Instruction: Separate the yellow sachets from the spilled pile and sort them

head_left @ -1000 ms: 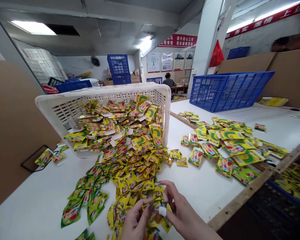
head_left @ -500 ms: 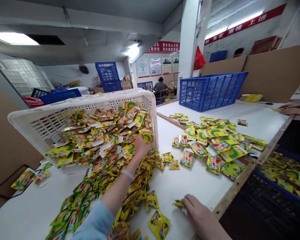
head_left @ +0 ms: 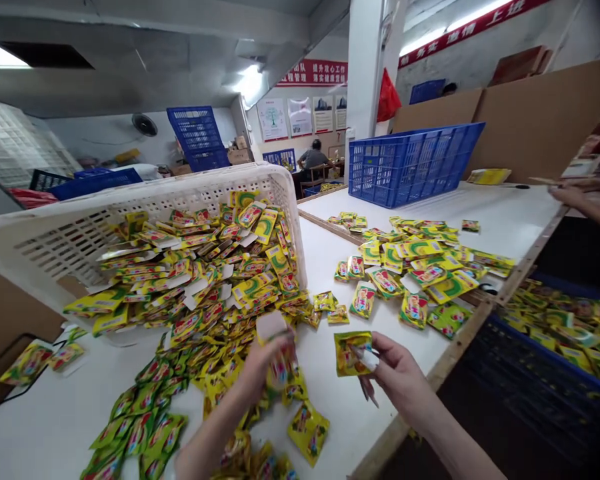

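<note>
My left hand (head_left: 261, 363) is closed on a small bunch of yellow sachets (head_left: 279, 353), lifted just above the spilled pile (head_left: 220, 333). My right hand (head_left: 399, 375) pinches a single yellow sachet (head_left: 349, 352) by its edge, held over the white table (head_left: 340, 400) near the front edge. A tipped white basket (head_left: 130, 220) behind the hands spills several yellow and green sachets onto the table. Green sachets (head_left: 135, 433) lie at the lower left.
A second heap of sachets (head_left: 420, 273) lies to the right, with a blue crate (head_left: 410, 163) behind it. Another person's hand (head_left: 573, 197) reaches in at the far right. A dark bin (head_left: 555, 333) of sachets sits below the table edge. A seated person (head_left: 313, 157) is far back.
My left hand has pulled back from the basket mouth with sachets in it. My right hand has risen off the table with one sachet. The view has shifted right.
</note>
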Available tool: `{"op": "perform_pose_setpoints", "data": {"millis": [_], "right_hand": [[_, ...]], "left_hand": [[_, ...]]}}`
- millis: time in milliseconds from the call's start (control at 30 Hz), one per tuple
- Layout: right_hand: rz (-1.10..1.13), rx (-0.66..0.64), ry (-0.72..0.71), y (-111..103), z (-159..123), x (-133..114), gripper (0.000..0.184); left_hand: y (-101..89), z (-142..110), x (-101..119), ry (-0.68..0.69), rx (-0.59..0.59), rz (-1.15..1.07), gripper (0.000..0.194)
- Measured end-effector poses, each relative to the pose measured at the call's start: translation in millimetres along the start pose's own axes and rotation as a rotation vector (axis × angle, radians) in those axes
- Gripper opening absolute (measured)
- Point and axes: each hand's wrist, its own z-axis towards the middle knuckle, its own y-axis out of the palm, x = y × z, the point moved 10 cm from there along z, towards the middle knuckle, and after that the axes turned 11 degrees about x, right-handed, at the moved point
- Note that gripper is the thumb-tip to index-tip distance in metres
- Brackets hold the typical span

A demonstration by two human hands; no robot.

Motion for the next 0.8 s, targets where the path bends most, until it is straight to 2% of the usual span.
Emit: {"op": "perform_pose_setpoints", "data": {"millis": [100, 167, 233, 300, 400, 467, 567, 633, 733, 800], "right_hand": [[0.056, -0.150, -0.005, 58, -7, -12, 0.015], [0.006, -0.251, -0.032, 89, -15, -17, 0.013], [-0.150, -0.325, -0.106, 106, -24, -22, 0.010], [-0.389, -0.380, -0.209, 113, -32, -27, 0.009], [-0.709, -0.482, -0.300, 118, -46, -33, 0.027], [-0.841, -0.570, -0.311, 122, -56, -34, 0.035], [-0.929, -0.688, -0.277, 126, -69, -31, 0.035], [-0.905, -0.660, -0.240, 119, -69, -29, 0.037], [-0.843, -0.546, -0.275, 106, -68, -28, 0.030], [-0.810, -0.588, -0.319, 108, -78, -20, 0.024]], "left_hand": [[8.5, -59, -18, -0.066, -0.184, -0.071, 0.034], [11.0, -80, -22, -0.070, -0.258, -0.077, 0.034], [7.5, -90, -26, -0.082, -0.279, -0.043, 0.033], [5.2, -96, -27, -0.086, -0.308, -0.010, 0.032], [7.4, -103, -20, -0.018, -0.339, 0.046, 0.032], [13.2, -108, -15, 0.031, -0.362, 0.061, 0.030], [20.0, -114, -12, 0.084, -0.410, -0.016, 0.031], [20.0, -115, -23, 0.040, -0.458, -0.086, 0.039], [18.1, -120, -58, -0.096, -0.561, -0.151, 0.054], [15.7, -122, -78, -0.123, -0.589, -0.153, 0.066]]}}
